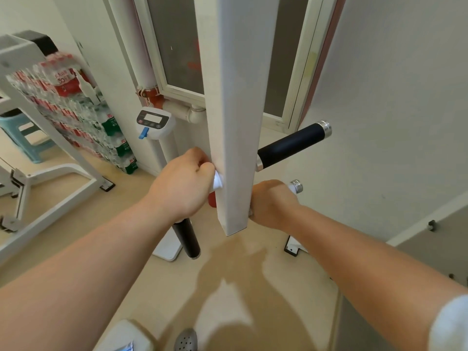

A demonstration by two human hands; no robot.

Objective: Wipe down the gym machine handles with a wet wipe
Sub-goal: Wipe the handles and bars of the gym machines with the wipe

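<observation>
A white square machine beam (236,138) hangs down in front of me. My left hand (182,183) is closed around a white wet wipe (217,181), pressed where the left black handle (188,238) meets the beam. That handle's free end sticks out below my wrist. My right hand (272,203) grips the lower right handle; only its silver end cap (296,186) shows past my fingers. Above it, the upper right black handle (291,145) with a silver cap is untouched.
A white machine frame (50,178) stands at left, with stacked packs of water bottles (76,105) behind it. A white scale column with a display (153,122) stands by the wall under the window. A blue stool (22,138) sits far left. Tan floor lies below.
</observation>
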